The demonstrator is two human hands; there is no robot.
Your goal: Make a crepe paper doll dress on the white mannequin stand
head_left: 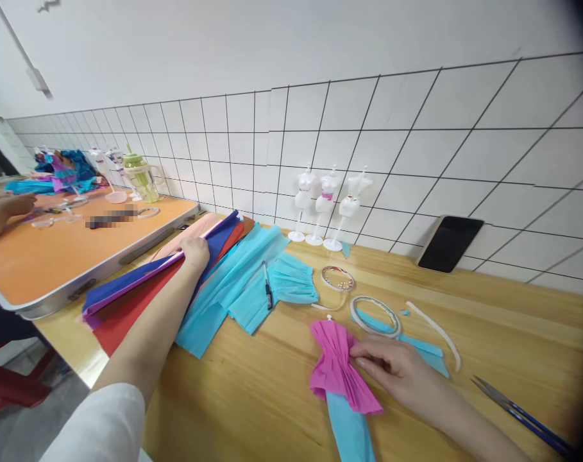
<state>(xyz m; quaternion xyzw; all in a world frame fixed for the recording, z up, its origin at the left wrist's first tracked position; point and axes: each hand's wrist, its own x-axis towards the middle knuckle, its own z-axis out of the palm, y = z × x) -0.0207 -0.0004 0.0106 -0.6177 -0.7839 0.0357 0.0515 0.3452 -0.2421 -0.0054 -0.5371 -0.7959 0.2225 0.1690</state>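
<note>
My left hand point(195, 250) reaches into a fan of coloured crepe paper sheets point(127, 289), its fingers closed round the edge of the pink and purple ones. At the front, my right hand point(390, 366) pinches the waist of a gathered pink crepe paper dress point(337, 366). The pink paper is wrapped about a small dress form lying down, whose white neck knob point(329, 317) shows at the top. A light blue paper skirt point(349, 428) extends below the pink layer. Pleated light blue paper point(291, 279) lies between my hands, with a black pen point(267, 285) on it.
Three white mini dress forms point(328, 205) stand by the wall, left of a leaning phone point(451, 244). Tape rolls point(375, 314), a white strip point(435, 333) and scissors point(517, 410) lie to the right. At left, an orange table point(79, 256) bears a green bottle point(141, 176); another person's hand point(12, 205) rests there.
</note>
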